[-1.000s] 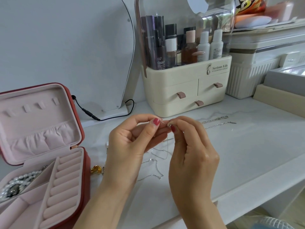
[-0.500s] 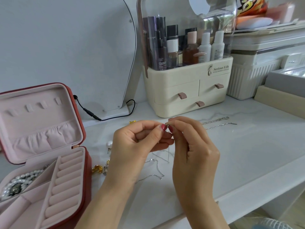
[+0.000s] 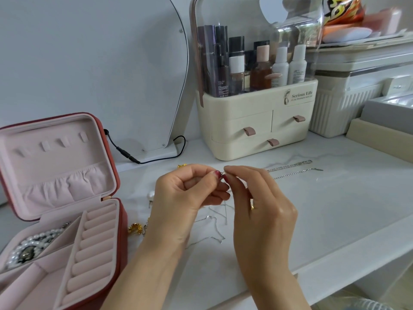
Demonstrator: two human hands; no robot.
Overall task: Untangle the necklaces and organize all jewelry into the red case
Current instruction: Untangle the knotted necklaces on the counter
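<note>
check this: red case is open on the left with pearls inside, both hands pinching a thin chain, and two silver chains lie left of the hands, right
One detail is wrong. In the head view the two silver chains lie right of the hands, not left. The rest holds: the red case is open on the left with pearls inside, and the left hand and right hand pinch a thin chain.

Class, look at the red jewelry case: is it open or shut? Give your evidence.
Open. The red case's lid stands up, showing its pink lining and the ring rolls.

Soft even daylight, faint shadows, wide-angle edge bending, corners slightly blurred
</note>
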